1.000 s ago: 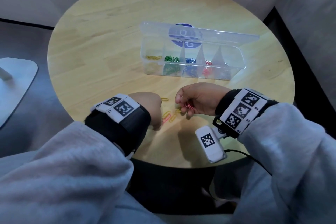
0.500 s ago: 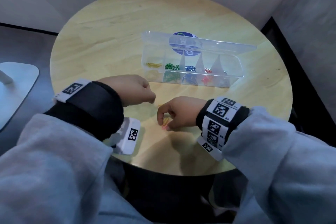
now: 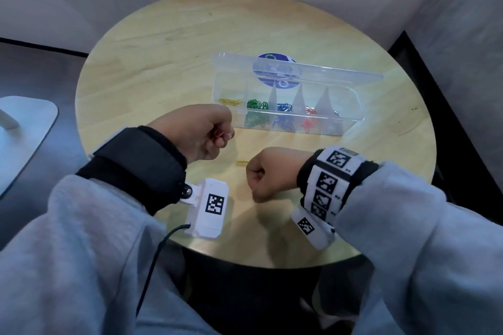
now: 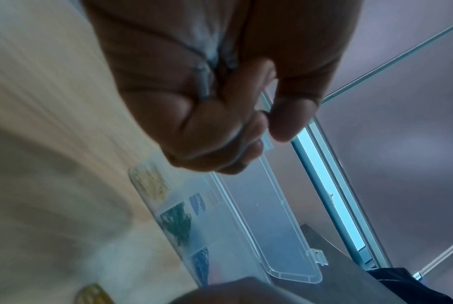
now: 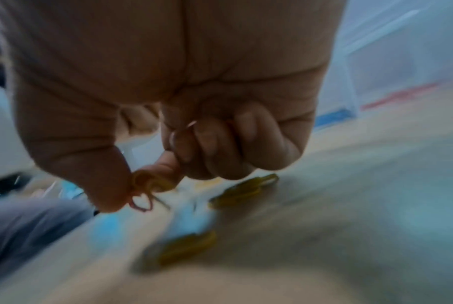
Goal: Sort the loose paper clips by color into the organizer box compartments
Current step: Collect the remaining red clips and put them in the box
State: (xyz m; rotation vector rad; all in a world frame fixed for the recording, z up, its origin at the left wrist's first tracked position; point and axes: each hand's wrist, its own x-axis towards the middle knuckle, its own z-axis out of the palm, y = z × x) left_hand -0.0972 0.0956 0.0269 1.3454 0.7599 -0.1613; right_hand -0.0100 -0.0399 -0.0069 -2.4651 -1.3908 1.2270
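The clear organizer box (image 3: 351, 119) stands open at the table's middle, with yellow (image 3: 230, 101), green (image 3: 257, 105), blue (image 3: 284, 107) and red clips (image 3: 310, 111) in separate compartments. My left hand (image 3: 221, 135) hovers just in front of the box's left end and pinches a red paper clip (image 3: 218, 134); in the left wrist view the thumb and forefinger (image 4: 265, 123) close on a thin wire. My right hand (image 3: 251, 174) is curled low over the table. Its thumb and forefinger (image 5: 142, 185) pinch a pink paper clip (image 5: 142, 202). Loose yellow clips (image 5: 243, 191) lie beside it.
The round wooden table (image 3: 163, 62) has its near edge just behind my wrists. The box's lid (image 3: 326, 73) stands up behind the compartments. One yellow clip (image 3: 242, 162) lies between my hands. A white chair base (image 3: 24, 128) sits left of the table.
My left hand has risen from the loose clips and moved toward the box's left end with a red clip. My right hand has dropped onto the loose clips near the table's front.
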